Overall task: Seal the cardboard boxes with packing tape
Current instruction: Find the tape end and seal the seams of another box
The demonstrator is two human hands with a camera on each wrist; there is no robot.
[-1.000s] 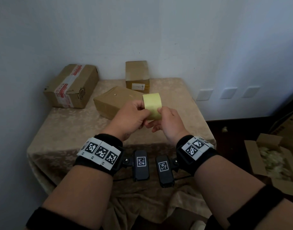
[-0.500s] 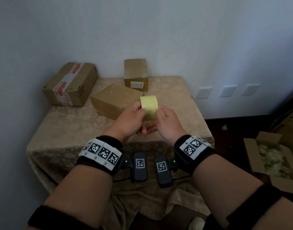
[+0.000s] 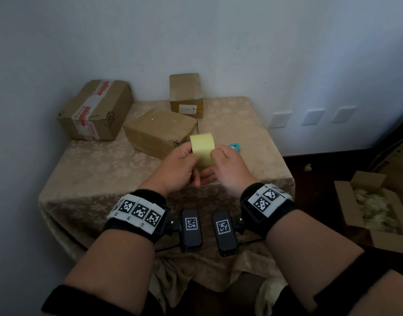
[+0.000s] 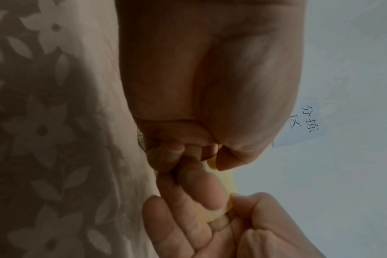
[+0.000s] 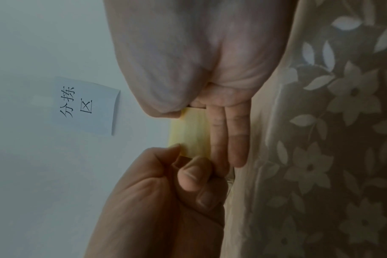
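Tape roll gripped by both hands, left hand and right hand.
The loose end should be picked free by the right thumb, the roll steadied.

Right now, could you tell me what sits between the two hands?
The yellow tape roll, gripped by the left hand and right hand, as the head view shows.

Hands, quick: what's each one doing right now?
Left hand: grips the pale yellow roll of packing tape.
Right hand: pinches the same roll's edge.
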